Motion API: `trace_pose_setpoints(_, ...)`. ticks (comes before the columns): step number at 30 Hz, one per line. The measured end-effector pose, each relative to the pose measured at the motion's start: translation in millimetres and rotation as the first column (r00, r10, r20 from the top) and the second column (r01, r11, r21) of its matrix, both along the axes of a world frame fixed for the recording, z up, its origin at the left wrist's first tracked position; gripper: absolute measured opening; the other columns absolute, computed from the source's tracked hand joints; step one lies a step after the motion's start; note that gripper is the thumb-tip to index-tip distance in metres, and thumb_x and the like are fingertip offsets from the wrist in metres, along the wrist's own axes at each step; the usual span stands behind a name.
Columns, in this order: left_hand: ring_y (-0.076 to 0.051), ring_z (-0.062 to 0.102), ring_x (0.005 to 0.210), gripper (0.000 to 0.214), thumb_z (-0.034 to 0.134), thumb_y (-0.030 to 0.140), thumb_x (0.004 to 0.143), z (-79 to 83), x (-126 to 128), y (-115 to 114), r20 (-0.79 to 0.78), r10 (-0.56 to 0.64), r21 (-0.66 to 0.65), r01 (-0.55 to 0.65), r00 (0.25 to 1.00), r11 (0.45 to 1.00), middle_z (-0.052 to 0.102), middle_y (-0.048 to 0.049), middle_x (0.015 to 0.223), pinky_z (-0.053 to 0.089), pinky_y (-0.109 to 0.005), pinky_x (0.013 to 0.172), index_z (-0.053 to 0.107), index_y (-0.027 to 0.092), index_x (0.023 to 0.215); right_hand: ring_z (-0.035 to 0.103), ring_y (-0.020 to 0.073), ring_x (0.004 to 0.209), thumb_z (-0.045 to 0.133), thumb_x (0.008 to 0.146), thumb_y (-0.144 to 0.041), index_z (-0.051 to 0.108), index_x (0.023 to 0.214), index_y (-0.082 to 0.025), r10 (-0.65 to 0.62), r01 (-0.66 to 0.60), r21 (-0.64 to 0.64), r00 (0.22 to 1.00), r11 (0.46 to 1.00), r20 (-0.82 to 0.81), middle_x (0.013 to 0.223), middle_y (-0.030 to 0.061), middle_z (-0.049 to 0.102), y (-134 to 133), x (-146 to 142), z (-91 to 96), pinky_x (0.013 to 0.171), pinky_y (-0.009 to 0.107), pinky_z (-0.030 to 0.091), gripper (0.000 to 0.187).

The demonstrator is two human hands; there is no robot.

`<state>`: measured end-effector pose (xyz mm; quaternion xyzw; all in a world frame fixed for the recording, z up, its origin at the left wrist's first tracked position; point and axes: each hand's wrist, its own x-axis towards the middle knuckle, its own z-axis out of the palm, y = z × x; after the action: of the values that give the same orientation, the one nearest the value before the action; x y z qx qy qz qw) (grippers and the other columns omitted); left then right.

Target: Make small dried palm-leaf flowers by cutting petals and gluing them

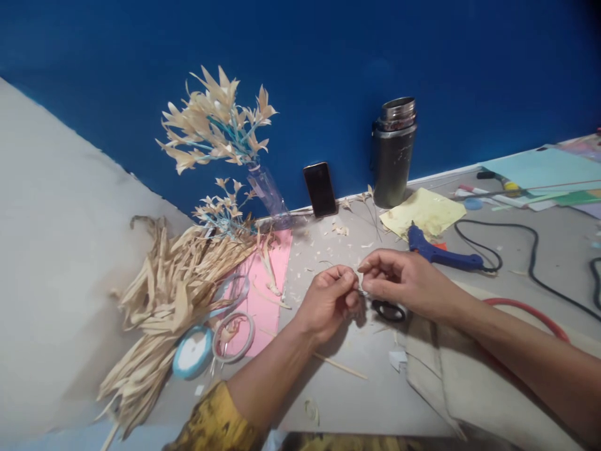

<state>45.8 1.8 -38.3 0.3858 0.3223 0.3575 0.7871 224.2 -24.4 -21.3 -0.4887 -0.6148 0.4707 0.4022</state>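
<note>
My left hand (pixel 330 295) is closed in a pinch above the middle of the table, thumb pressed to the forefinger. Close beside it, my right hand (pixel 399 280) has its fingers curled, their tips almost meeting those of the left. Whatever lies between the fingertips is too small to make out. Just under the hands shows a black loop handle (pixel 389 311), apparently of scissors, the rest hidden. A blue glue gun (pixel 444 252) lies behind my right hand. Left of my left arm are dried corn husks (pixel 176 269), a blue ribbon spool (pixel 192 352) and a roll of tape (pixel 233 337).
Husk flowers (pixel 216 119) stand in a leaning clear bottle (pixel 270 191). A phone (pixel 320 189) and a steel flask (pixel 395 153) are by the blue wall. Yellow paper (pixel 422 213), a black cord (pixel 530 250), a cloth bag (pixel 451 369) and pink paper (pixel 267 300) lie around.
</note>
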Motion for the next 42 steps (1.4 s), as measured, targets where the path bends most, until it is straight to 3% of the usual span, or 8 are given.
trace_pose_setpoints(5, -0.005, 0.038, 0.046, 0.037, 0.085, 0.037, 0.072, -3.0, 5.0, -6.8, 0.165, -0.078, -0.129, 0.100, 0.983, 0.987, 0.046, 0.0050, 0.053, 0.034, -0.019, 0.049, 0.055, 0.015, 0.073, 0.063, 0.0153, 0.067, 0.071, 0.078, -0.035, 0.072, 0.084, -0.017, -0.040, 0.031, -0.060, 0.987, 0.998, -0.156, 0.075, 0.0024, 0.072, -0.3, -5.4, -1.2, 0.060, 0.025, 0.047, 0.019)
trace_pose_setpoints(9, -0.007, 0.041, 0.044, 0.039, 0.085, 0.042, 0.071, -5.7, 7.9, -10.8, 0.081, -0.082, -0.093, 0.089, 0.993, 0.992, 0.049, 0.0049, 0.053, 0.035, -0.020, 0.048, 0.056, 0.016, 0.076, 0.058, 0.0127, 0.061, 0.074, 0.076, -0.039, 0.070, 0.074, -0.016, -0.112, 0.101, -0.065, 0.977, 0.993, -0.181, 0.070, 0.0016, 0.069, -0.5, -5.4, 2.6, 0.056, 0.024, 0.043, 0.024)
trace_pose_setpoints(12, -0.009, 0.047, 0.046, 0.037, 0.087, 0.038, 0.067, -5.2, 6.2, -6.2, -0.131, 0.092, 0.054, -0.086, 0.987, 0.995, 0.054, 0.0035, 0.056, 0.038, -0.021, 0.048, 0.059, 0.016, 0.078, 0.050, 0.0097, 0.053, 0.075, 0.073, -0.041, 0.068, 0.072, -0.016, -0.169, 0.151, -0.104, 0.967, 0.983, -0.189, 0.064, 0.0004, 0.065, -1.2, -4.3, 8.1, 0.048, 0.022, 0.036, 0.026)
trace_pose_setpoints(16, -0.007, 0.041, 0.042, 0.031, 0.077, 0.044, 0.078, -0.1, 0.5, 3.0, -0.270, 0.327, 0.269, -0.255, 0.906, 0.929, 0.049, 0.0048, 0.048, 0.030, -0.019, 0.044, 0.067, 0.015, 0.080, 0.043, 0.0083, 0.043, 0.076, 0.071, -0.037, 0.068, 0.070, -0.016, -0.144, 0.111, -0.211, 0.979, 0.971, -0.145, 0.046, -0.0037, 0.054, -2.8, -4.0, 11.3, 0.043, 0.021, 0.029, 0.023)
trace_pose_setpoints(21, -0.011, 0.059, 0.058, 0.041, 0.086, 0.040, 0.069, 4.3, 0.3, -1.1, -0.090, 0.089, 0.177, -0.072, 0.992, 0.982, 0.067, -0.0032, 0.067, 0.046, -0.024, 0.059, 0.075, 0.013, 0.098, 0.044, 0.0070, 0.044, 0.076, 0.073, -0.036, 0.069, 0.067, -0.015, -0.008, -0.053, -0.257, 0.973, 0.965, -0.230, 0.054, 0.0003, 0.063, -2.0, -0.6, 6.9, 0.045, 0.022, 0.030, 0.023)
trace_pose_setpoints(26, -0.011, 0.059, 0.055, 0.039, 0.090, 0.037, 0.063, 5.0, -1.5, -3.1, -0.064, -0.076, 0.074, 0.081, 0.995, 0.994, 0.069, -0.0054, 0.067, 0.044, -0.024, 0.057, 0.077, 0.013, 0.090, 0.041, 0.0045, 0.042, 0.082, 0.069, -0.036, 0.066, 0.064, -0.013, 0.100, -0.246, -0.356, 0.919, 0.901, -0.382, 0.060, 0.0020, 0.068, 1.6, 5.0, -0.1, 0.044, 0.021, 0.028, 0.028)
trace_pose_setpoints(33, -0.010, 0.056, 0.051, 0.031, 0.092, 0.031, 0.058, 3.2, -2.6, -2.5, -0.035, -0.012, 0.034, 0.013, 0.999, 0.999, 0.066, -0.0024, 0.063, 0.040, -0.023, 0.053, 0.071, 0.013, 0.073, 0.045, 0.0044, 0.044, 0.079, 0.075, -0.034, 0.067, 0.073, -0.014, 0.129, -0.275, -0.346, 0.912, 0.897, -0.389, 0.069, 0.0016, 0.070, 3.2, 5.3, -11.2, 0.045, 0.020, 0.029, 0.023)
trace_pose_setpoints(42, -0.009, 0.053, 0.050, 0.032, 0.089, 0.034, 0.062, 3.9, -0.7, -3.9, -0.075, 0.066, 0.115, -0.058, 0.995, 0.992, 0.064, -0.0011, 0.061, 0.039, -0.022, 0.051, 0.070, 0.013, 0.078, 0.045, 0.0061, 0.046, 0.073, 0.078, -0.043, 0.063, 0.069, -0.016, 0.107, -0.167, -0.290, 0.972, 0.942, -0.211, 0.064, -0.0008, 0.063, 1.9, 1.9, -2.3, 0.047, 0.022, 0.030, 0.030)
